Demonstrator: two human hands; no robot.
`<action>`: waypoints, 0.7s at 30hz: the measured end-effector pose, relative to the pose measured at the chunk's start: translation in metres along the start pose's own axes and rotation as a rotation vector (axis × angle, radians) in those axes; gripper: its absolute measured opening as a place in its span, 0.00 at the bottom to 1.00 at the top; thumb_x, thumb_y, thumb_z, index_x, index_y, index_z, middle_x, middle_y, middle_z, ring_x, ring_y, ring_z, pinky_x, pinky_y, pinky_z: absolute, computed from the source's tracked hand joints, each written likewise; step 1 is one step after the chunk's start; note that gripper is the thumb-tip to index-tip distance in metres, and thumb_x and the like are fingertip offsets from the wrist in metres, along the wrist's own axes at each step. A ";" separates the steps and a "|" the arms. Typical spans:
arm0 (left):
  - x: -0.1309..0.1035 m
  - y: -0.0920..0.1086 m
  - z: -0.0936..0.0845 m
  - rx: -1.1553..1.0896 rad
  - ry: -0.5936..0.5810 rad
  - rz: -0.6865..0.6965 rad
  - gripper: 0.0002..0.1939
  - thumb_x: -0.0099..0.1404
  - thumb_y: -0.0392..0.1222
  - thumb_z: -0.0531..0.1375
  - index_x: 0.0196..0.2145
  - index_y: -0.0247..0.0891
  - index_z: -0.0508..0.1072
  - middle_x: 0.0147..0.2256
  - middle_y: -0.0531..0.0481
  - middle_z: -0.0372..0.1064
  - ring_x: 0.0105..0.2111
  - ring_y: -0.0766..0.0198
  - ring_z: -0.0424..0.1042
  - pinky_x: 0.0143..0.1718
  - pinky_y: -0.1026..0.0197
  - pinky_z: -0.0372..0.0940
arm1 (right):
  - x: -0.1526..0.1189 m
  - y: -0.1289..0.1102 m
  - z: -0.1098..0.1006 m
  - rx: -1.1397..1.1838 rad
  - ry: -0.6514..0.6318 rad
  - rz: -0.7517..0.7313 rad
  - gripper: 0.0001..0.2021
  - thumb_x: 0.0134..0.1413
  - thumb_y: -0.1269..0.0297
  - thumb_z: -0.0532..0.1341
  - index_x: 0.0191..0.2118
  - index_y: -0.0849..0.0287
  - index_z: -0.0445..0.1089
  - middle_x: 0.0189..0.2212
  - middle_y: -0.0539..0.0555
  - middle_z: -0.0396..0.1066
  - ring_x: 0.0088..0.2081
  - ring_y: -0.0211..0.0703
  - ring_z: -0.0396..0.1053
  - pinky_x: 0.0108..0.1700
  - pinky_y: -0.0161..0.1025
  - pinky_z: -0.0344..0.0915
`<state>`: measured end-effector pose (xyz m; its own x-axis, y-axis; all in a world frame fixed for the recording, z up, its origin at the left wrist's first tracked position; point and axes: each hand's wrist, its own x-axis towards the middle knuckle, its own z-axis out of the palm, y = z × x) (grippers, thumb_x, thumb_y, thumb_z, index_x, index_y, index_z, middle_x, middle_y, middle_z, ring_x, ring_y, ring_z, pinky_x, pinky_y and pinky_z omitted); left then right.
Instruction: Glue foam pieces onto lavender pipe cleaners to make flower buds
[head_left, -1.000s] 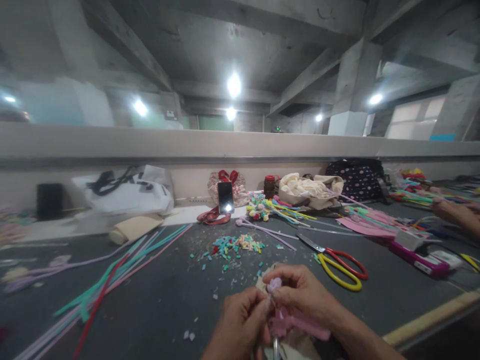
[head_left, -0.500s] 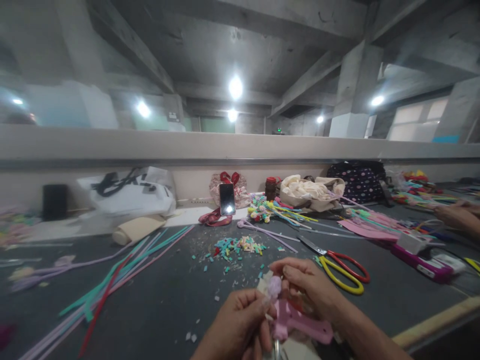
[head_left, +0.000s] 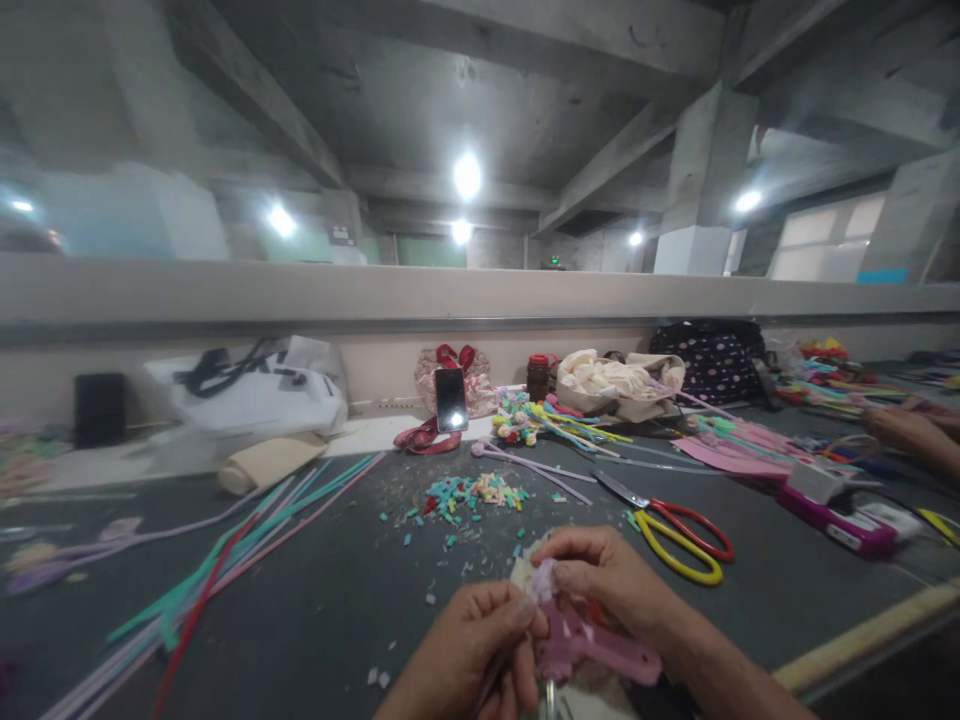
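Note:
Low in the head view, my right hand [head_left: 611, 575] is closed, thumb and forefinger pinching a small lilac flower-like piece [head_left: 542, 580]. My left hand [head_left: 480, 640] is closed too, its fingertips pressed together at the lower left of that same piece. A thin purplish strip shows under the left fingers, partly hidden. Just below the hands lies a pink plastic tool [head_left: 592, 648], shaped like a glue gun, with a metal rod near it. Scissors [head_left: 675, 525] with one red and one yellow handle lie open on the dark table [head_left: 315, 600], right of my right hand.
Small cut bits [head_left: 472, 495] are scattered ahead. Coloured strips [head_left: 217, 580] lie left, and fuzzy stems [head_left: 525, 415] behind. A phone [head_left: 451, 400] stands near the back. A purple power strip [head_left: 840, 520] lies right. Another person's hand [head_left: 911, 430] shows at far right.
My right thumb and fingers have closed over the lilac piece, covering more of it. My left hand stays nearly in place. The whole view has shifted slightly.

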<state>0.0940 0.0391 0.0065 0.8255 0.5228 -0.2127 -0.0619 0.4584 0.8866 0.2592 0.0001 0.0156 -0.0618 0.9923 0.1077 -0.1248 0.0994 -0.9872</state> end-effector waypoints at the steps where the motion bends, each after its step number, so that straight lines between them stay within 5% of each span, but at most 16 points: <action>1: -0.001 0.001 0.001 0.004 0.015 0.015 0.14 0.53 0.49 0.55 0.25 0.33 0.66 0.11 0.52 0.66 0.07 0.74 0.59 0.08 0.75 0.43 | 0.000 0.001 -0.001 0.006 0.003 0.003 0.11 0.42 0.65 0.62 0.35 0.62 0.71 0.20 0.48 0.68 0.19 0.30 0.61 0.22 0.28 0.55; 7: -0.017 0.019 -0.003 0.076 0.264 0.097 0.15 0.43 0.50 0.62 0.18 0.34 0.65 0.14 0.54 0.65 0.11 0.74 0.60 0.10 0.72 0.45 | -0.005 -0.009 -0.006 0.061 0.109 -0.085 0.14 0.50 0.56 0.56 0.38 0.59 0.69 0.30 0.52 0.70 0.18 0.29 0.62 0.18 0.28 0.54; 16: -0.076 0.069 0.010 0.388 0.512 0.304 0.12 0.41 0.44 0.63 0.15 0.34 0.66 0.10 0.57 0.62 0.10 0.75 0.51 0.13 0.69 0.45 | -0.008 -0.008 -0.003 -0.089 0.078 -0.038 0.15 0.37 0.54 0.64 0.20 0.63 0.67 0.12 0.44 0.61 0.13 0.27 0.55 0.15 0.26 0.49; 21: -0.093 0.079 0.019 0.426 0.578 0.356 0.08 0.42 0.41 0.62 0.16 0.34 0.67 0.11 0.56 0.63 0.11 0.75 0.52 0.13 0.69 0.45 | -0.007 -0.007 0.006 -0.215 0.036 -0.026 0.19 0.37 0.47 0.60 0.18 0.61 0.61 0.08 0.42 0.55 0.10 0.27 0.51 0.12 0.26 0.44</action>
<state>0.0225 0.0128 0.1037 0.3682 0.9290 0.0371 0.0486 -0.0591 0.9971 0.2548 -0.0076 0.0225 -0.0259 0.9908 0.1327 0.0880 0.1345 -0.9870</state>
